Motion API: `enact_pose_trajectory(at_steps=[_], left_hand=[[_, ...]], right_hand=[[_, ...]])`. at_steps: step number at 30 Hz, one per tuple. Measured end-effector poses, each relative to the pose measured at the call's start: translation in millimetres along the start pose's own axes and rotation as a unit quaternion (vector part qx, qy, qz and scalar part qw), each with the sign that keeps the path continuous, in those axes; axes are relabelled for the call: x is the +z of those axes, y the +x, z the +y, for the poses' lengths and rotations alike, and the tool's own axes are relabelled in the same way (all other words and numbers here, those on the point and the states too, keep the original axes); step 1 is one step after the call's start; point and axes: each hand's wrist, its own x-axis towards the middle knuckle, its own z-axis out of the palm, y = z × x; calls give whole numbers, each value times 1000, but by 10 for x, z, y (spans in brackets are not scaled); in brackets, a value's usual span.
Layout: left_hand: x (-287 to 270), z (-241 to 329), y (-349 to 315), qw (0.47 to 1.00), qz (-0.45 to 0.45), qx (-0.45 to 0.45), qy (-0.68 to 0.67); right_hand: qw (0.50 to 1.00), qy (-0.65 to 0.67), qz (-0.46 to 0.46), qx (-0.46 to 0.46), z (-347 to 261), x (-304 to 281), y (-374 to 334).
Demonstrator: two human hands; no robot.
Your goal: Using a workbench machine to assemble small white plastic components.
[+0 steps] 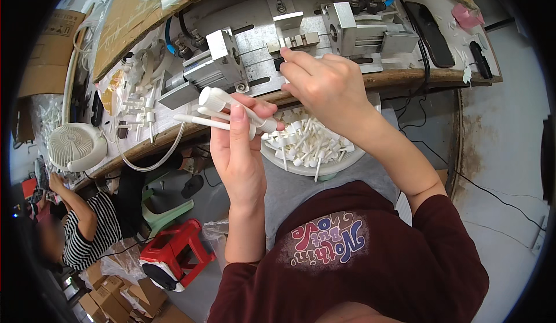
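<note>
My left hand (pixel 237 155) is closed around a few white plastic rods with thick cylindrical heads (pixel 215 98), held above the bench's front edge. My right hand (pixel 333 88) reaches to the small metal fixture (pixel 294 41) in the middle of the bench. Its thumb and forefinger are drawn together at the fixture's near left end; whatever is between them is hidden. Beneath both hands, a round pale basket (pixel 349 162) rests on my lap, heaped with small white plastic parts (pixel 307 138).
Metal cylinder units flank the fixture, a left one (pixel 217 59) and a right one (pixel 362 33). Farther right lie a black phone (pixel 430 33) and a black tool (pixel 480 61). At left are a white fan (pixel 77 147), a red stool (pixel 176 250) and a person in stripes (pixel 92 230).
</note>
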Motion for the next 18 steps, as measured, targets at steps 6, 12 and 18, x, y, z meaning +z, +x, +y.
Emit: enact_pose_trajectory(at_steps=[6, 12, 18], left_hand=[[-55, -63, 29, 998, -46, 33, 12], [-157, 9, 71, 982, -73, 23, 172], [-205, 34, 131, 857, -200, 155, 449]], right_hand=[[999, -14, -49, -7, -27, -8, 86], [987, 152, -22, 36, 75, -82, 81], [652, 665, -209, 299, 123, -450, 107]])
